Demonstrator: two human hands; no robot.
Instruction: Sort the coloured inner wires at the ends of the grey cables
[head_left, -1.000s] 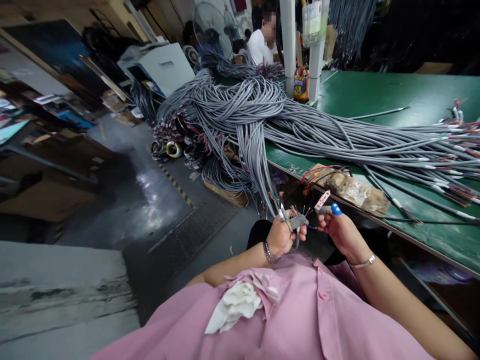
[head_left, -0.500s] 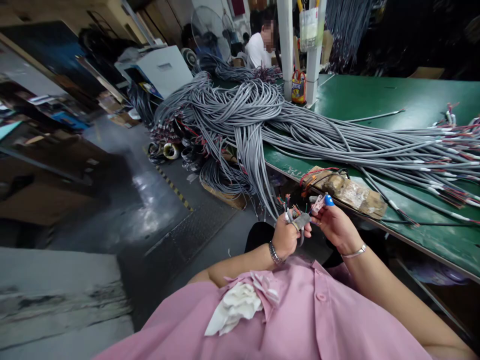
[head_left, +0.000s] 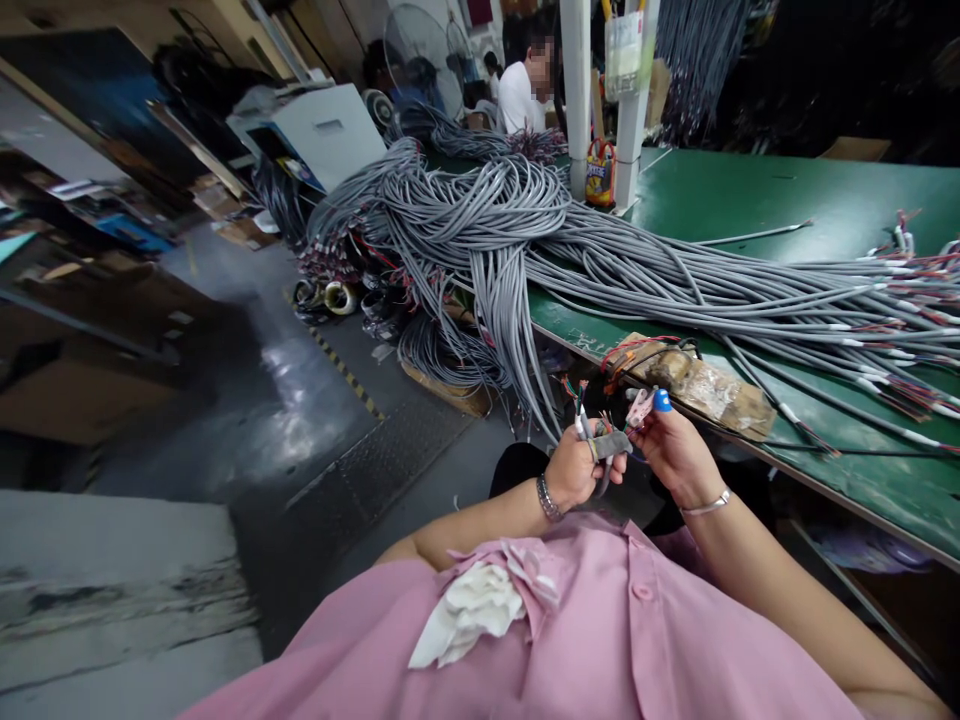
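Observation:
My left hand [head_left: 576,468] is closed around a grey cable end [head_left: 580,412] with thin coloured wires fanning out at the top. Grey wrapping covers its thumb or a finger. Close beside it, my right hand [head_left: 679,455] pinches a small pink piece [head_left: 639,408] with wires at it; a blue cap [head_left: 661,400] sits on a fingertip. Both hands are in front of my body, just off the table edge. A large bundle of grey cables [head_left: 517,205] lies over the green table [head_left: 765,195] and hangs down its left end.
A tape-wrapped block [head_left: 709,385] with red and black wires lies at the near table edge. White posts [head_left: 576,100] stand on the table. A person in white [head_left: 521,98] is behind it. Coiled cables [head_left: 450,355] sit below, left of my hands.
The view has shifted slightly. My hands remain close together, and the cable end in my left hand now stands a little more upright, with its wires shifted.

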